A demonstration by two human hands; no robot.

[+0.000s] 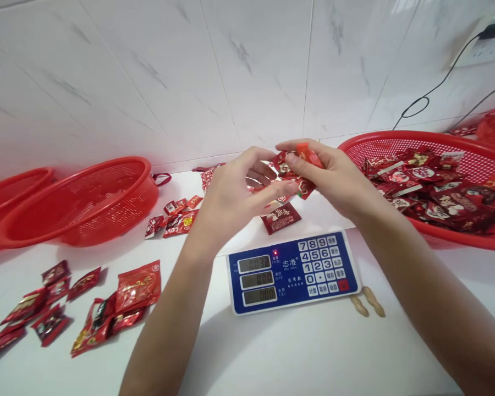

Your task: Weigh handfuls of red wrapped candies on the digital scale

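Over the digital scale (292, 272), my right hand (334, 176) pinches several small red candy packets (306, 187) between thumb and fingers. My left hand (239, 192) is beside them with its fingers curved and spread away from the thumb. Its thumb tip overlaps the packets' lower edge, and I cannot tell whether it touches them. Below the hands, a dark red packet (280, 218) lies on the scale's white platform. Other red packets behind it are partly hidden by my left hand. The upper display shows what looks like 0.032.
At right, a red basket (424, 135) holds many red packets. Two red baskets stand at left, the nearer one (78, 190) partly overlapping the other (20, 184). Loose red packets (138, 289) lie in groups at left. Two peanuts (373, 301) rest beside the scale. Tiled wall behind.
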